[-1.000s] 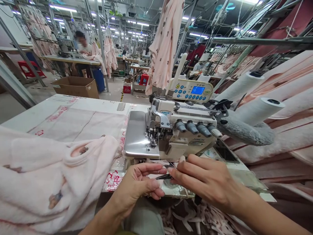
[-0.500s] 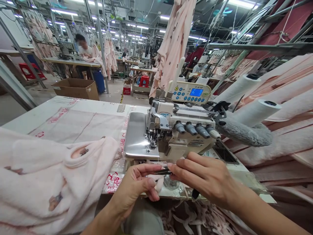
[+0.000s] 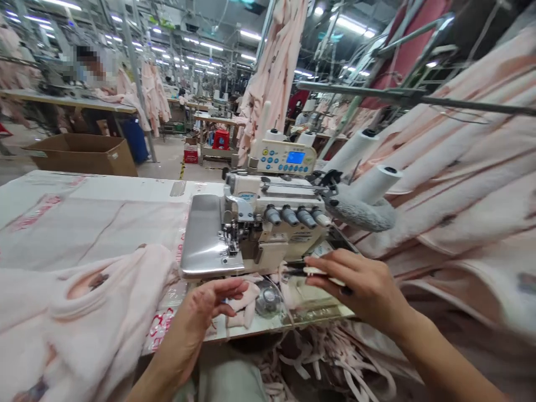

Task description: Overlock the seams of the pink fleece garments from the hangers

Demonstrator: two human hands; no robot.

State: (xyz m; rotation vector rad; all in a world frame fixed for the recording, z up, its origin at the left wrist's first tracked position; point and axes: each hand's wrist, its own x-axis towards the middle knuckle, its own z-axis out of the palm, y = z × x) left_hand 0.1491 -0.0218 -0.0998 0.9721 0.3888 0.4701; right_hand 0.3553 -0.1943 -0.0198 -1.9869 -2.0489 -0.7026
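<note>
My left hand [image 3: 203,310] hovers at the table's front edge, fingers loosely apart, with nothing visible in it. Beside its fingertips lie small pale pink fabric pieces [image 3: 242,317] and a round clear plastic item [image 3: 269,298]. My right hand [image 3: 362,282] is closed round dark-bladed thread snips [image 3: 296,271], whose tips point left, below the front of the overlock sewing machine [image 3: 268,252]; the fingers partly hide them. The machine's metal plate [image 3: 204,231] stands behind my left hand. A fuzzy pink garment [image 3: 113,296] with a round neckline lies on the left.
White thread cones [image 3: 379,190] stand right of the machine, before hanging pink fabric [image 3: 452,206]. Fabric strips [image 3: 335,357] hang below the table edge. A cardboard box [image 3: 84,155] is on the floor behind the table [image 3: 125,187]. Another person sits at a far-left table.
My hands have moved apart: the right one has gone right with the snips, and the left one no longer touches the thread area by the tips. The view has turned right.
</note>
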